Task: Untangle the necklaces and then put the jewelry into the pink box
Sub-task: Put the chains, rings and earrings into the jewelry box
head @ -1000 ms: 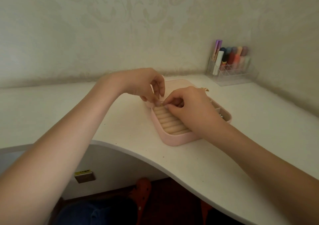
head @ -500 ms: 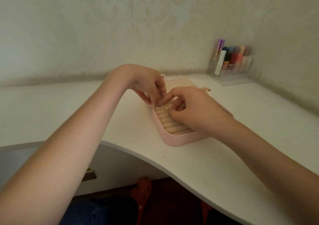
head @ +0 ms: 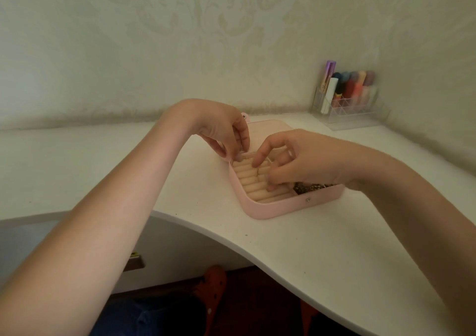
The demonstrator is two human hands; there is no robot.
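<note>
The pink box (head: 283, 210) lies open on the white desk (head: 322, 263), its lid (head: 270, 129) flat behind it. Cream ring rolls (head: 251, 187) fill its left half. A thin gold necklace (head: 257, 172) lies across the rolls. My left hand (head: 221, 127) reaches down at the box's far left corner and pinches one end of the chain. My right hand (head: 309, 160) hovers over the box, index fingertip down on the rolls, thumb and other fingers curled by the chain. Dark glittery jewelry (head: 309, 188) sits in the right compartment, partly hidden by my right hand.
A clear acrylic organizer (head: 347, 109) with lipsticks and tubes stands at the back right corner against the wall. The desk's curved front edge runs just below the box. Under the desk I see a red shoe (head: 211, 284).
My hands have moved apart: the right hand shifted right and down over the rolls, uncovering the dark jewelry compartment. The left hand stays at the far left corner.
</note>
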